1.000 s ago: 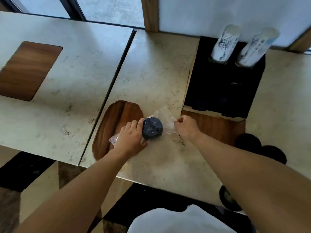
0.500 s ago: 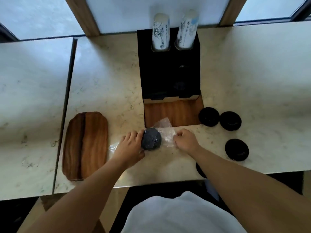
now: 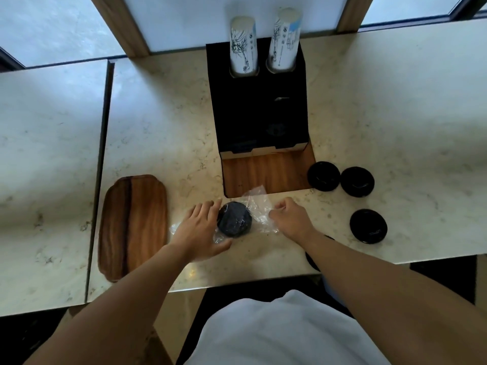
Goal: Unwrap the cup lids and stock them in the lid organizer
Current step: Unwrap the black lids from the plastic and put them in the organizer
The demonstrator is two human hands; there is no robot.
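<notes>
A stack of black cup lids (image 3: 234,219) lies on its side in a clear plastic wrap (image 3: 259,206) on the marble counter, just in front of the black lid organizer (image 3: 259,111). My left hand (image 3: 200,227) grips the left end of the wrapped stack. My right hand (image 3: 291,216) pinches the loose wrap on the right side. Three loose black lids (image 3: 323,176) (image 3: 357,181) (image 3: 368,226) rest on the counter to the right.
Two stacks of paper cups (image 3: 243,46) (image 3: 283,40) stand in the back of the organizer. A wooden tray (image 3: 134,225) lies to the left. A wooden inset (image 3: 266,173) sits in front of the organizer. The counter edge runs just below my hands.
The head camera has swung to the right and centred on the organizer. Both hands stay on the wrapped lids, with the right hand still pulling at the wrap.
</notes>
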